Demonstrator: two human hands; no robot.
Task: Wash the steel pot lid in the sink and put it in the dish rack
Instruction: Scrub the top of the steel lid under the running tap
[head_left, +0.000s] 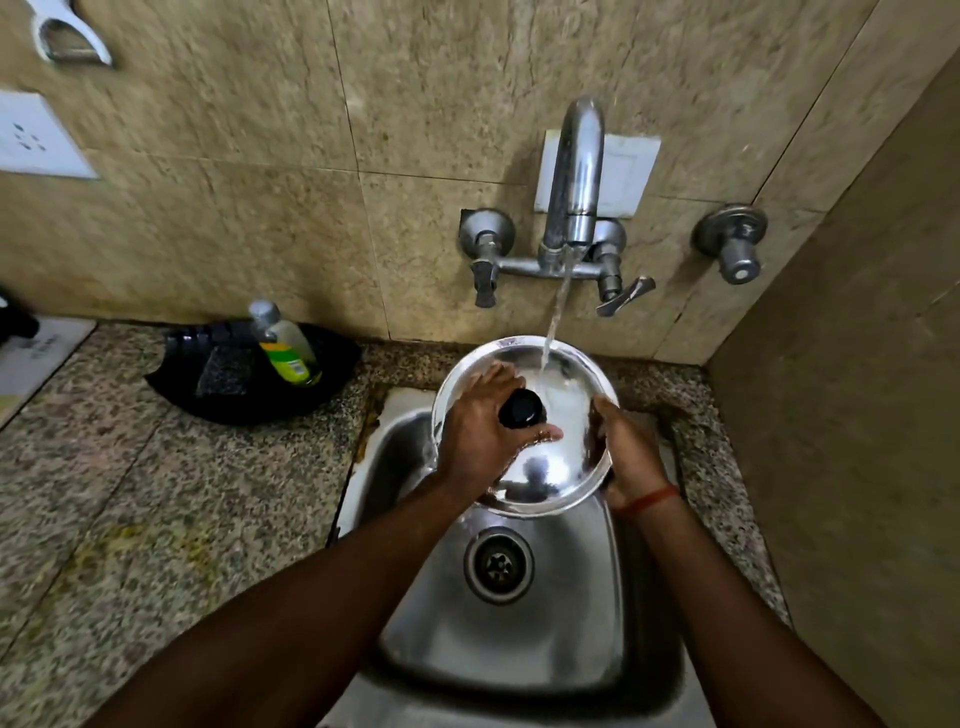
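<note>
Lid over sink, under tap; soap btl in tray, counter left.

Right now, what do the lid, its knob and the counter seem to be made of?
Lid: polished stainless steel, by its mirror-like reflections. Knob: black and glossy, probably plastic, though the look leaves it open. Counter: speckled polished stone, likely granite, judging by its grainy pattern.

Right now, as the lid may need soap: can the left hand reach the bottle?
Probably, once the left hand lets go of the lid: the bottle sits unblocked to its left.
</note>
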